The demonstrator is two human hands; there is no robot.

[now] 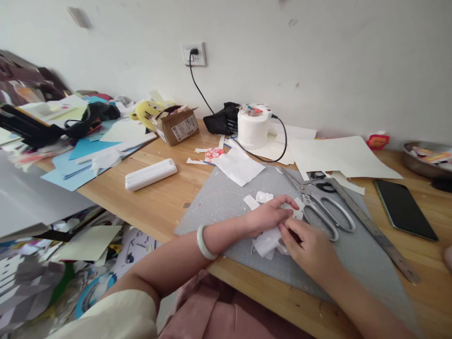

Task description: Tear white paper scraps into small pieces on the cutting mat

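Note:
Both my hands meet over the grey cutting mat near the table's front edge. My left hand, with a pale bangle on the wrist, has its thumb and fingers closed round a small white piece, mostly hidden. From the right, my right hand pinches at the same spot, its fingertips touching the left ones. Crumpled white paper lies under my hands, and small white scraps lie just behind them. Large silver scissors rest beside my right hand, with a metal ruler further right.
A phone lies at the right. Behind the mat stand a white round container with a black cable and a cardboard box. A long white case lies left of the mat. Piled papers cover the far left.

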